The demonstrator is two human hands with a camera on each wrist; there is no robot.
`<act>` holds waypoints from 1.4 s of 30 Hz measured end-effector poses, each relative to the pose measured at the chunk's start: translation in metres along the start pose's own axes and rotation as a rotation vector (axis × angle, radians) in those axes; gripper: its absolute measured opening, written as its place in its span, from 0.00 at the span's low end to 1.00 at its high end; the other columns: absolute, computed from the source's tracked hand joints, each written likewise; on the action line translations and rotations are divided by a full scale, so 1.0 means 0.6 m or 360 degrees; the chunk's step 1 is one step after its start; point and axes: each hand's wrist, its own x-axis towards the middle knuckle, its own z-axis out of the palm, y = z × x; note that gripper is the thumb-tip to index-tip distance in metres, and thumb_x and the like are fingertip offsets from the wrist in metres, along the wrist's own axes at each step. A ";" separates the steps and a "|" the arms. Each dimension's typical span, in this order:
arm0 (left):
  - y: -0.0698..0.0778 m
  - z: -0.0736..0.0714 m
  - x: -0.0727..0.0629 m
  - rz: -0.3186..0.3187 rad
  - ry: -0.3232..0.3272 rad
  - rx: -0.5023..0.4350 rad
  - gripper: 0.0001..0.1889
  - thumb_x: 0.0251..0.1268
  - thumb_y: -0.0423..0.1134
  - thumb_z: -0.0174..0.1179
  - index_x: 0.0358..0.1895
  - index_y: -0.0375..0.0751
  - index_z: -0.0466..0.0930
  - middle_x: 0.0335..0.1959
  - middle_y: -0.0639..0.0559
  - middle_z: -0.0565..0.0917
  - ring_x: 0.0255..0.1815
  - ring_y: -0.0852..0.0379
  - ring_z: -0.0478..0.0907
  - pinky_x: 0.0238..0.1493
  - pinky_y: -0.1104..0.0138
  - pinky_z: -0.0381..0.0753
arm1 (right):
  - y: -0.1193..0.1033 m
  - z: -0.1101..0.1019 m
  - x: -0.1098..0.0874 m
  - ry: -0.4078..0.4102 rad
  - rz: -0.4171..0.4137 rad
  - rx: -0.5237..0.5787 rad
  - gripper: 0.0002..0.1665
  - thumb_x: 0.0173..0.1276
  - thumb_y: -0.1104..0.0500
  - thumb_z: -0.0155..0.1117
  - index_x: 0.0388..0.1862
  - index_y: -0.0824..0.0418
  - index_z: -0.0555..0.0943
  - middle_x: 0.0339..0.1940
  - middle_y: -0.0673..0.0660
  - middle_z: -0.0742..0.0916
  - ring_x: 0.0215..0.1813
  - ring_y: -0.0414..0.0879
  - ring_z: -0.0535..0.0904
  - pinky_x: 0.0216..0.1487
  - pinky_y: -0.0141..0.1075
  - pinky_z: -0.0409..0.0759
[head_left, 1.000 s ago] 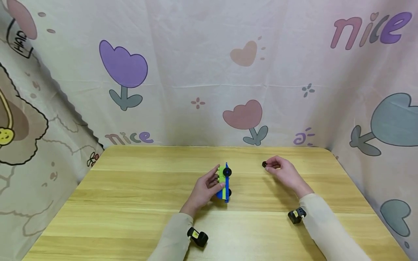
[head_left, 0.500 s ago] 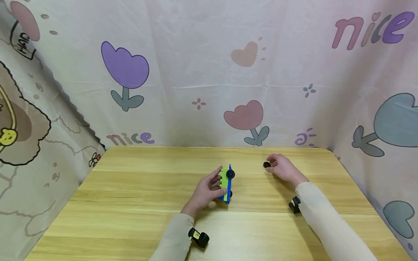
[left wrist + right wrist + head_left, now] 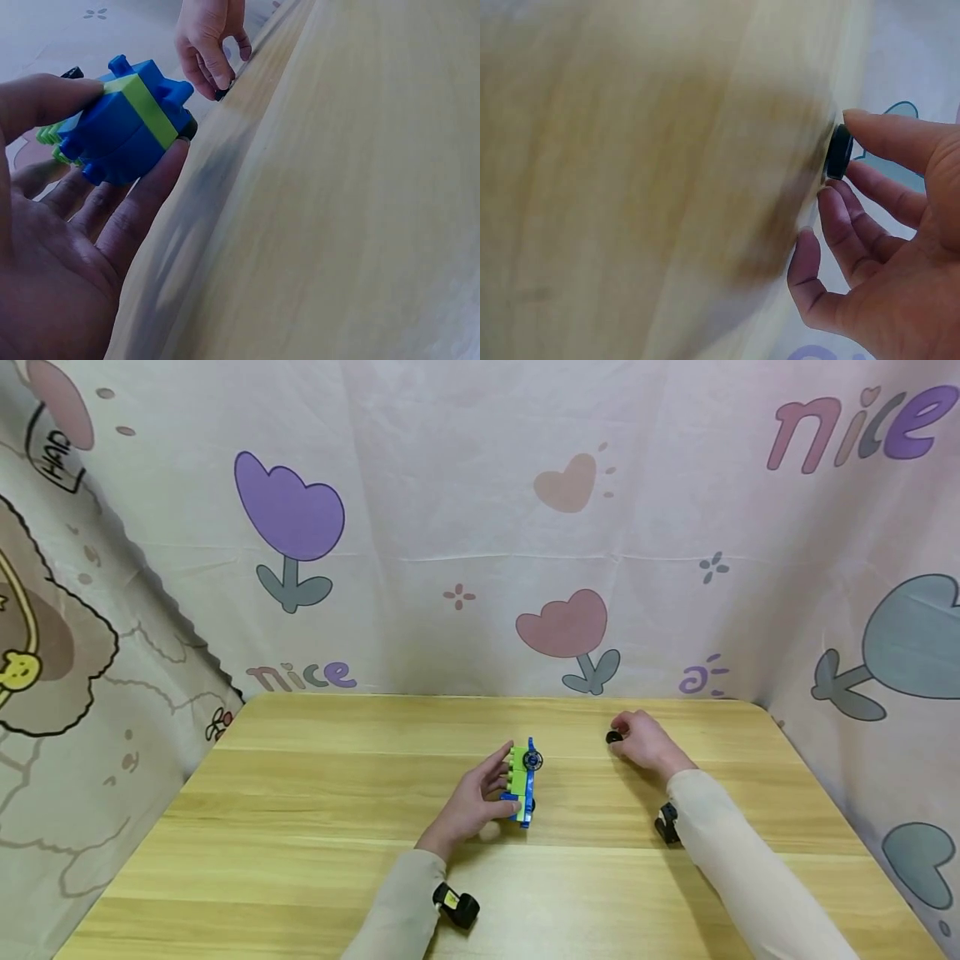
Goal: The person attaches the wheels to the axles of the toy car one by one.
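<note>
- Wrist cameras, two, black: one on the left sleeve (image 3: 393, 902), nearest; one on the right sleeve (image 3: 750, 868), slightly farther.
- Counter (image 3: 300, 852), pale wood grain, beneath all of the work.
- The left grip (image 3: 468, 802), a bare hand: thumb on one side, fingers on the other, holding the toy vehicle.
- Toy vehicle (image 3: 519, 777), blue and lime-green blocks, one: center of the counter, apparently clear of the surface; two black wheels show on its right side, the nearer partly hidden. Change: tilted slightly since a second ago, so the blue hub of the far fitted wheel (image 3: 533, 761) now shows more plainly.
- The right grip (image 3: 647, 747), a bare hand: thumb and finger pinching the loose wheel. Change: wrist and cuff have swung farther away and a little left; the fingertips stay at about the same spot.
- Loose wheel (image 3: 840, 152), black, one: near the far edge of the counter, right of the vehicle and well apart from it; contact with the counter cannot be told.
- Assessment: the changes look like regripping rather than transfer; vehicle and loose wheel remain separate, one per hand.
- Backdrop cloth (image 3: 450, 468), pale, printed with tulips, hearts and "nice": beyond the far edge.
</note>
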 end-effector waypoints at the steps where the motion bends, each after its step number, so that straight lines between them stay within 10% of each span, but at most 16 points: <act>1: -0.001 0.000 0.001 0.0009 -0.0007 0.0004 0.46 0.57 0.27 0.65 0.78 0.43 0.52 0.65 0.37 0.71 0.60 0.44 0.72 0.64 0.55 0.69 | 0.000 0.000 0.000 0.0000 0.0003 -0.0002 0.23 0.60 0.65 0.67 0.52 0.78 0.76 0.43 0.69 0.78 0.48 0.62 0.75 0.57 0.56 0.71; 21: -0.009 0.002 0.002 0.0027 -0.0021 0.0020 0.50 0.54 0.25 0.65 0.79 0.48 0.49 0.67 0.39 0.70 0.63 0.44 0.71 0.67 0.53 0.65 | -0.008 -0.006 -0.019 -0.0034 0.0117 0.0092 0.17 0.64 0.63 0.67 0.47 0.72 0.76 0.40 0.62 0.82 0.43 0.56 0.77 0.51 0.52 0.75; 42: -0.011 0.001 0.004 0.0014 0.0016 -0.0077 0.42 0.54 0.24 0.64 0.74 0.35 0.55 0.66 0.40 0.71 0.64 0.44 0.70 0.69 0.51 0.61 | -0.053 0.003 -0.068 -0.0007 -0.0055 0.0384 0.15 0.64 0.65 0.68 0.48 0.67 0.77 0.36 0.55 0.83 0.39 0.48 0.77 0.40 0.42 0.76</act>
